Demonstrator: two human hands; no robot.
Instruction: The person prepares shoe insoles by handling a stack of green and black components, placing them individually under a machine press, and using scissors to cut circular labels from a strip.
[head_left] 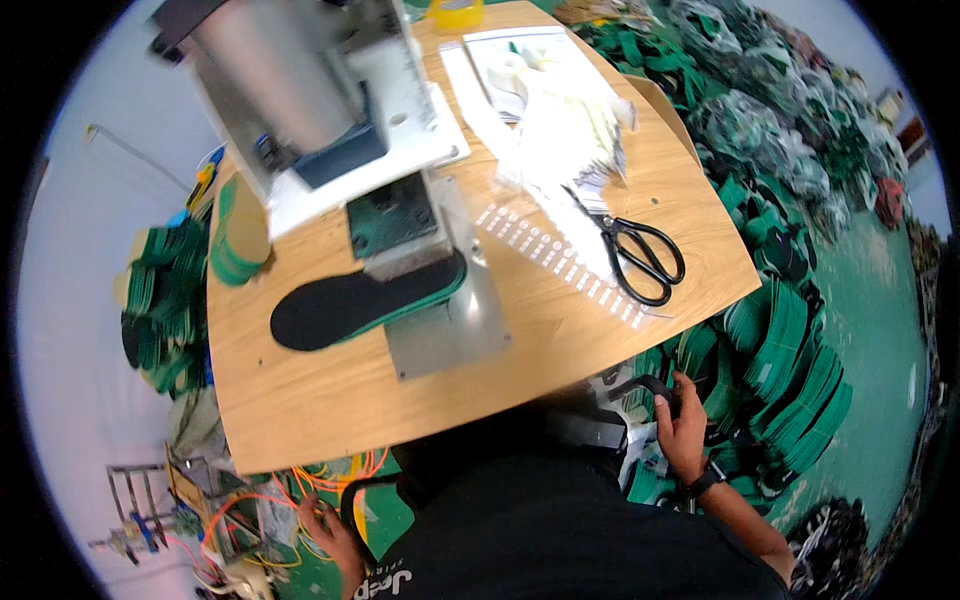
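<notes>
At the lower left, my left hand hangs beside a curved black chair armrest. Its fingers are loosely apart and nothing shows in them. My right hand, with a black watch on the wrist, closes around the end of another black armrest below the table's right edge. Ahead on the wooden table, a black insole with a green edge lies partly on the metal base plate of a press machine, under its head. Black-handled scissors lie farther right.
A sheet of small white labels and a crumpled white heap lie on the table. Insoles are stacked at its left edge. Piles of green insoles stand on the right; orange cables run at lower left.
</notes>
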